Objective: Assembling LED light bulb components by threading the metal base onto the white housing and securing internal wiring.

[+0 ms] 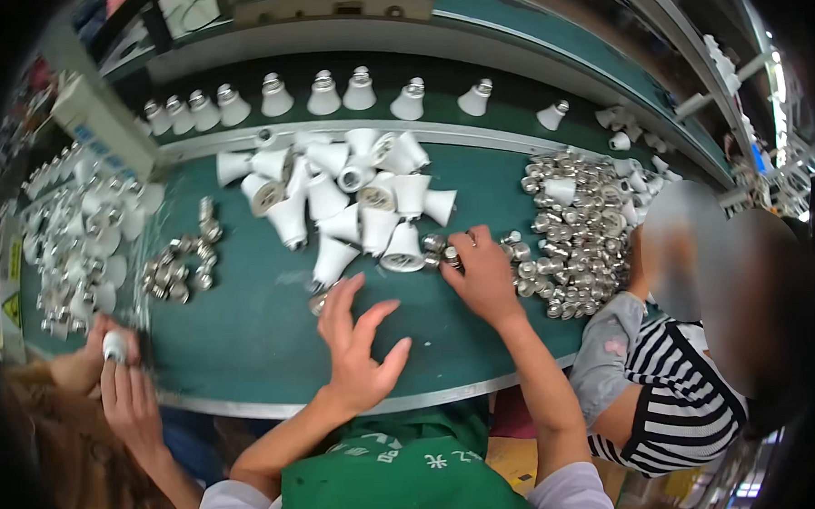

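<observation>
My left hand (362, 352) hovers over the near middle of the green table (248, 343), fingers spread and thumb out. Beyond its fingertips a white cone-shaped bulb housing (333, 260) lies tilted, and a loose metal cap (318, 303) is partly hidden by the fingers. To the right, my right hand (485, 283) has its fingers and thumb bent around a silver screw cap (451, 256) among a few others. Just left of those caps rests another white housing (402, 247), its open end toward me. A heap of similar white housings (328, 196) fills the middle of the table.
A large pile of silver caps (570, 238) lies right, a smaller cluster (179, 269) left. White housings with caps stand along the back shelf (323, 96); more crowd the far left (88, 232). Co-workers sit on both sides; the left one's hands (127, 385) hold a white-and-silver bulb part.
</observation>
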Action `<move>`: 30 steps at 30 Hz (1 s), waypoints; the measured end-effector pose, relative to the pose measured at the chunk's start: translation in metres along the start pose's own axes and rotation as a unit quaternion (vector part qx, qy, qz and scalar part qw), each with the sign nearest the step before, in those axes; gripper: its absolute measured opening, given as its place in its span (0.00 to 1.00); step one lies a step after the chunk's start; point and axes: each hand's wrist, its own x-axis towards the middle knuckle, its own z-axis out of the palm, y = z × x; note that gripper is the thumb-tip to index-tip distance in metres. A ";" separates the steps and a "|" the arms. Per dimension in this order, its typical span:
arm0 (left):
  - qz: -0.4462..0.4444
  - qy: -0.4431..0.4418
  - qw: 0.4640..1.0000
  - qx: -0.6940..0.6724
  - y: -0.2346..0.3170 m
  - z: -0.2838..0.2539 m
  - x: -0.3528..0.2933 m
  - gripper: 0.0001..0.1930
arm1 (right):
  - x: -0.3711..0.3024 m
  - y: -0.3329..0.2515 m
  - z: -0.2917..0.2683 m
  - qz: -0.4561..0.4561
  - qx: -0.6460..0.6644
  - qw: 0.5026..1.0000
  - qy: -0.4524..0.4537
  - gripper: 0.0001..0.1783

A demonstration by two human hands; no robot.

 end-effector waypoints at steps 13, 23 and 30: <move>0.069 -0.126 0.951 0.275 -0.006 0.028 0.059 0.24 | -0.028 -0.022 0.019 -0.057 -0.056 0.996 0.038 0.18; 0.031 0.063 0.987 0.145 -0.009 0.009 0.028 0.27 | -0.016 -0.014 0.008 -0.025 -0.038 0.991 0.126 0.20; -0.225 -0.069 0.722 -0.650 0.015 0.003 -0.018 0.28 | -0.054 -0.042 -0.031 0.148 0.538 0.821 0.122 0.22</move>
